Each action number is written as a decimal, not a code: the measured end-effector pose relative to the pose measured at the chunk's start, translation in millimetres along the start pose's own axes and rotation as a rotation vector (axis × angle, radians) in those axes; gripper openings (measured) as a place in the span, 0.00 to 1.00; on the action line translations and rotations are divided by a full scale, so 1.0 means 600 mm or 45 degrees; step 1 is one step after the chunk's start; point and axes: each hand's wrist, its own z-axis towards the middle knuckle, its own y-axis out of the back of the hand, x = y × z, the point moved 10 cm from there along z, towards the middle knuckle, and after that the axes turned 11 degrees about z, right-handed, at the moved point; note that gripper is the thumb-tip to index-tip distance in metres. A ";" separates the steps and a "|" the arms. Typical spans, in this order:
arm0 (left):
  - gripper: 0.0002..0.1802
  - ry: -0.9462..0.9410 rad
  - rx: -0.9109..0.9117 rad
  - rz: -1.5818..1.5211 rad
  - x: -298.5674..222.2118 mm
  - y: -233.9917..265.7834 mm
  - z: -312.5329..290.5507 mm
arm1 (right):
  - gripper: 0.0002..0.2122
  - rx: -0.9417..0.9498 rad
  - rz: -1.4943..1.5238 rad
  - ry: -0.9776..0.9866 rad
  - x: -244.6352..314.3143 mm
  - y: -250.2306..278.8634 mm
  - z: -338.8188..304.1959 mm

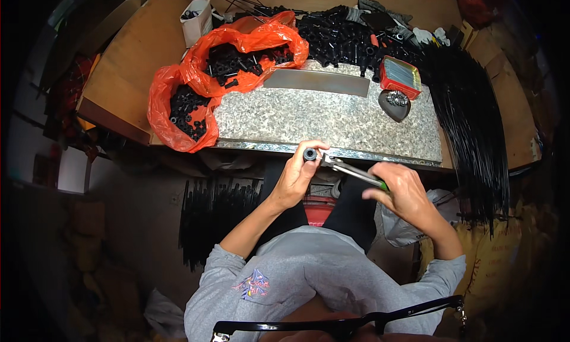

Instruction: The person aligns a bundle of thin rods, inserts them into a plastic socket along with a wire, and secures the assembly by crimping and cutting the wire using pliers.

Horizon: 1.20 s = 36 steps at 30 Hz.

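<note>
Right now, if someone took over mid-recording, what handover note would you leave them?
Left hand: holds a small black tubular part at the near edge of the granite slab.
Right hand: grips pliers, jaws at the part.
Supply: more black parts fill the orange bags on the left and a pile at the back; black rods hang on the right.
Done: cannot tell how many are finished.
Left: the part in hand appears still in work; many loose ones seem to be waiting.

A grey long-sleeved top (297, 270) with a small colourful chest emblem (254, 284), sleeves pushed up.
</note>
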 end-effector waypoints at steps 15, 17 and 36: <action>0.28 0.090 -0.159 -0.014 0.043 0.029 -0.008 | 0.22 0.526 1.514 -0.670 -0.048 -0.131 -0.054; 0.28 0.099 -0.099 -0.071 0.044 0.019 0.000 | 0.21 0.884 2.344 -1.143 -0.039 -0.204 -0.101; 0.29 0.132 -0.007 -0.161 0.059 0.019 -0.003 | 0.15 0.454 0.975 -0.128 -0.031 -0.128 -0.011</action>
